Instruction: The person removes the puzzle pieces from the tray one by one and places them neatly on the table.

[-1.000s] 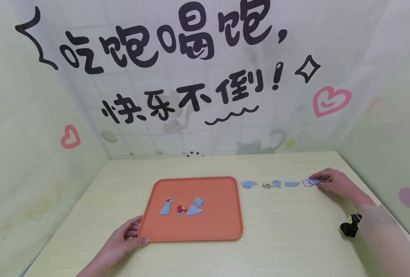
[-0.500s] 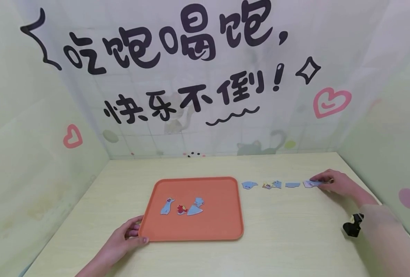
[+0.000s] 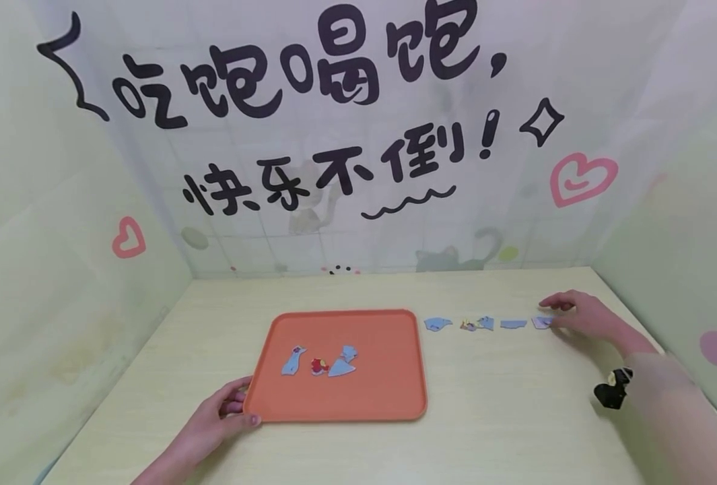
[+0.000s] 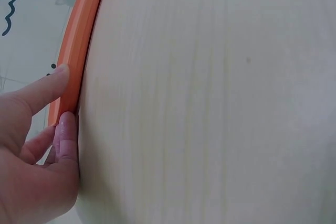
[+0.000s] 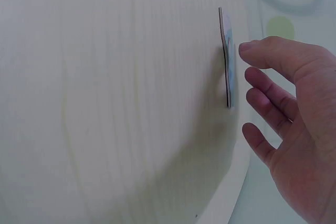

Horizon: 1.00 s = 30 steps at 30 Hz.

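My left hand [image 3: 217,419] holds the near left corner of an orange tray [image 3: 358,399], thumb on the rim and fingers beneath. Blue puzzle pieces [image 3: 293,361] and a red-printed piece [image 3: 318,366] lie on it. My right hand [image 3: 588,318] is over the right end of a row of flat puzzle pieces, its fingers spread and holding nothing. Partly behind that hand lies the last light blue piece [image 3: 541,322]. In the right wrist view, the fingers hover just off two overlapping flat pieces [image 5: 228,61].
Right of the tray, the row continues with a blue piece [image 3: 437,324], a multicoloured pair [image 3: 478,324] and a narrow blue strip [image 3: 513,324]. A small black device [image 3: 614,389] sits at the right wrist. Printed walls [image 3: 310,249] enclose the wooden table [image 3: 485,431].
The right hand has let go of the piece at the row's right end, and its fingers have lifted and spread. The left hand and tray stay in place.
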Motion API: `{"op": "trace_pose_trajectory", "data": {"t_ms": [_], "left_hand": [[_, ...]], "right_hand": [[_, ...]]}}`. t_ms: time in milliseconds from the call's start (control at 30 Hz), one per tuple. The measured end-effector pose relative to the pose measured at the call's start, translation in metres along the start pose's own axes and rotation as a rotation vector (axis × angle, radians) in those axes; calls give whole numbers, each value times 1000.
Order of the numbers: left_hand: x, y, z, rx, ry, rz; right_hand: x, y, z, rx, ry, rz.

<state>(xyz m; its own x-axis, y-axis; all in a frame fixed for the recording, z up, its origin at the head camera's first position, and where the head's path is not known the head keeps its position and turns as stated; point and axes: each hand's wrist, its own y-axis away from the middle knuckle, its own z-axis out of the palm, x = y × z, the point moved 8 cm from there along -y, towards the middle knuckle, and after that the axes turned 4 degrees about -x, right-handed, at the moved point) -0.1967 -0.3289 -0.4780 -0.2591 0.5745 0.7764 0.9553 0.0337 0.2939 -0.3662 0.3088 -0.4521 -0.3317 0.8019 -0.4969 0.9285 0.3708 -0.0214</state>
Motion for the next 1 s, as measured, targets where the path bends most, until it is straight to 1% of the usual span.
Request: {"op": "trace_pose_trajectory", "data": {"t_ms": [67,233,333,467,533,767,867,1000], "left_hand": [[1,1,0,-1,0,2],[2,2,-1,-5,4,-4],[5,3,-2,-7,1,1],[6,4,-2,-11,8,4],[5,4,-1,-12,12,0],[3,4,-1,-16,17,-10],[4,4,-1,-15,20,-15],[6,4,-1,-11,21,-11]], "right_hand": [[-10,-5,-2,25,10,-17],[-48,-25,-3,83,8,-135],[-73,-38,-2,108,-17,-187],[-105,-56,4,123,-44,-240],[-124,-65,8,129,-54,-280],[-190,-84,28,112,-98,-410],[-218,-89,38,87,-116,-460],[-251,-94,50,45,-133,-498]]}}
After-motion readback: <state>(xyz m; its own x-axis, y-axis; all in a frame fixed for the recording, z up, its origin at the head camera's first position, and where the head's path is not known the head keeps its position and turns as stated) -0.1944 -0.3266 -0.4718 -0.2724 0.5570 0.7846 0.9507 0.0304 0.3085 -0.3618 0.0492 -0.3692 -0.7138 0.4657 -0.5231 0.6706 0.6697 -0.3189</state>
